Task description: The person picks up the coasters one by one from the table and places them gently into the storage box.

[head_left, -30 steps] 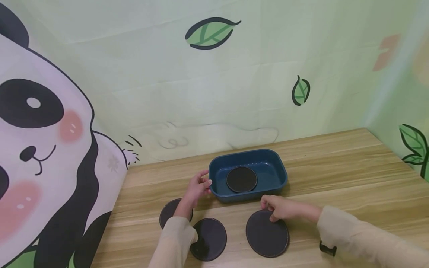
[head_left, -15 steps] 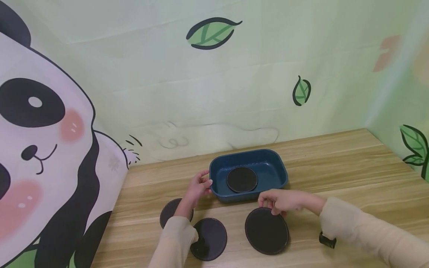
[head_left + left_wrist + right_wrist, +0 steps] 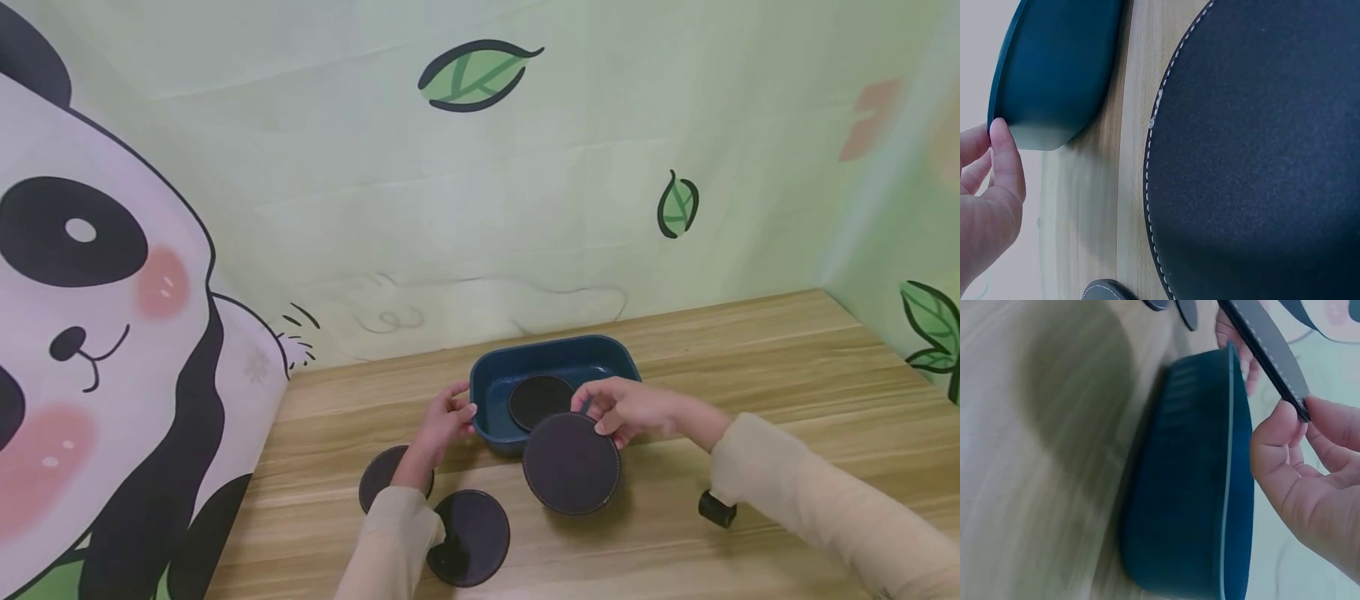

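Note:
In the head view my left hand pinches the left rim of a blue rectangular basin, thumb on the outside wall. My right hand pinches the upper edge of a round black coaster with pale stitching. This coaster hangs tilted in the air before the basin's front wall, hiding part of it. Another black coaster lies inside the basin. In the right wrist view the held coaster appears edge-on between thumb and finger, above the basin rim.
Two more round coasters lie on the wooden table: one beside my left sleeve, another partly behind my left forearm. A panda-printed cloth wall rises behind and left. A small black object sits under the right cuff.
My right hand has lifted the coaster off the table and moved it up and towards the basin. The left hand stays on the rim, and the basin has not moved.

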